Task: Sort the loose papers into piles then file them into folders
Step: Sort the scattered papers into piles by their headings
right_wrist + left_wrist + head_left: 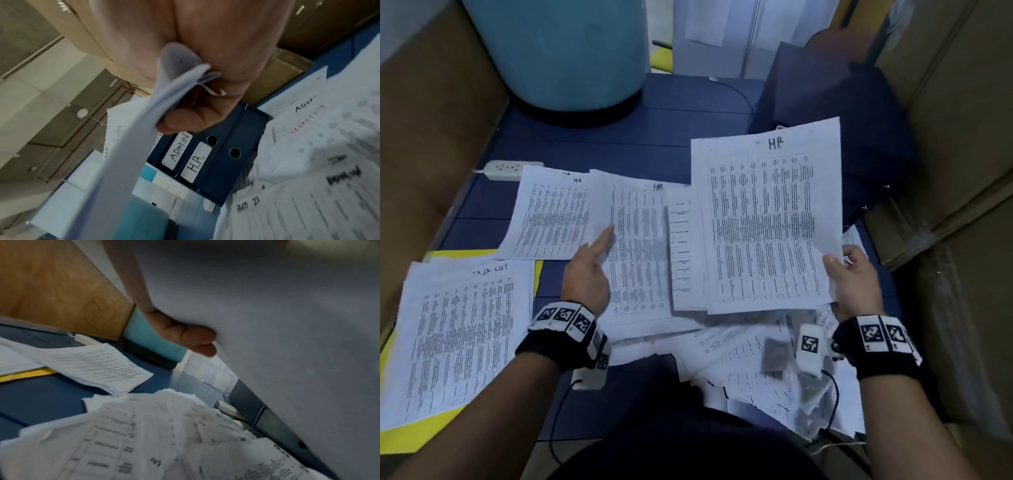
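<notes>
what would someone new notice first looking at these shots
Probably the printed sheets marked HR, held up at centre right by the right hand. Next, the left hand holding another HR sheet over the scattered papers. Dark blue binders labelled ADMIN and H.R. stand behind.

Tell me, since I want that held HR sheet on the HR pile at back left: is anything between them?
The left hand, lifting another HR sheet, sits between the held HR sheet and the HR pile. The right hand pinches the held sheet's corner.
</notes>
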{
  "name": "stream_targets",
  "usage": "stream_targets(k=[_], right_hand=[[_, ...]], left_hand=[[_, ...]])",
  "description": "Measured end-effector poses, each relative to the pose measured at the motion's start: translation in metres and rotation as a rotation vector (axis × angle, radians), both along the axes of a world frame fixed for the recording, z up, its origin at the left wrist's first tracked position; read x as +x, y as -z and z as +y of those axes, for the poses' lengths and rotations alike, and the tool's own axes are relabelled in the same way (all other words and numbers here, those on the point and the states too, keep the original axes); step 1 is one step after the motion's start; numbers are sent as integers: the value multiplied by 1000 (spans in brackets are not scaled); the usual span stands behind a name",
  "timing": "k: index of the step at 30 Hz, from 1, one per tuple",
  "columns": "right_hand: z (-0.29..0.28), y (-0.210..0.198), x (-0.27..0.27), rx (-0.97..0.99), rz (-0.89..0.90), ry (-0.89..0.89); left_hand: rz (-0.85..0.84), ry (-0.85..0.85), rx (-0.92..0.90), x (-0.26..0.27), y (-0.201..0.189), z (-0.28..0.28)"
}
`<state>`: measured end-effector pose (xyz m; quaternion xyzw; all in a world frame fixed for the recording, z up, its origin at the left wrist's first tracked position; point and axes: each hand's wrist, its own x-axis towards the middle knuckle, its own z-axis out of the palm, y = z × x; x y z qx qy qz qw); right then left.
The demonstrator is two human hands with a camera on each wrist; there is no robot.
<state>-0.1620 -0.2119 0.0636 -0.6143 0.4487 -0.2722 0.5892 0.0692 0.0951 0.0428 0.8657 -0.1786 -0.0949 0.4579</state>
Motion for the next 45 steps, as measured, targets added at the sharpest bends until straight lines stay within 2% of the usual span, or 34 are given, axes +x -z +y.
stream_targets(k=[6,12,15,20,22,27,30,35,42,45], right_hand=[[31,8,18,112,-56,-50],[49,19,27,170,-59,-74],[51,22,30,198,-79,-109],[47,16,32,295,-94,-285],[47,12,34,293,-81,-297],[41,11,39,220,-74,-160],[37,16,35,255,-136,-64],[30,22,28,296,-261,76],[20,17,22,241,-245,30],[17,15,20,212,-255,28]], left_hand=[[300,-79,-156,1,-19,-15],[487,-105,-320,-5,-38,-27],[350,-30,-245,-15,-47,-31],[336,23,-198,-19,-57,-32],[349,39,-210,-20,-60,-32],[350,-38,-268,-8,-48,-30],[360,-79,-294,4,-36,-24],[276,-153,-273,16,-24,-19],[351,-165,-276,26,-11,-16],[335,-142,-282,22,-11,-16]])
